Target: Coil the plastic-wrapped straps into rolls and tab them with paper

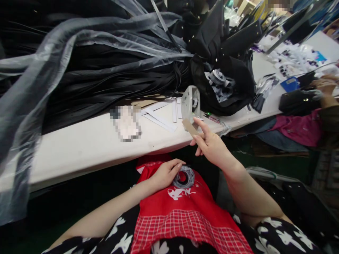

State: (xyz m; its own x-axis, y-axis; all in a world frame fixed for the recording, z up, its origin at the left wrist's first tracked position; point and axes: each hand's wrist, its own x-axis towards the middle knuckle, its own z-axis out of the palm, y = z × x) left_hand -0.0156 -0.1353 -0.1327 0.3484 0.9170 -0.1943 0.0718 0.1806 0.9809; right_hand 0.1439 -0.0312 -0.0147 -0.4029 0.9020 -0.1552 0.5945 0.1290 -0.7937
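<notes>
My right hand [210, 144] is raised at the table's front edge and pinches a short tan strip [190, 127] between thumb and fingers. Just behind the strip stands a light grey tape dispenser [187, 102]. Down in my lap, my left hand [168, 173] lies against the red apron [164, 195], with thumb and fingers closed at the upper left edge of a grey ring-shaped roll [192, 178]. The roll looks wrapped in something shiny, and its dark centre faces me.
White strips [159, 120] and a pixelated object [127, 123] lie on the white table [79, 144]. Black straps [119, 84] and clear plastic sleeves [60, 31] cover its back. A black bag [235, 77] holds several rolls. Another person's hand [324, 86] is at the right.
</notes>
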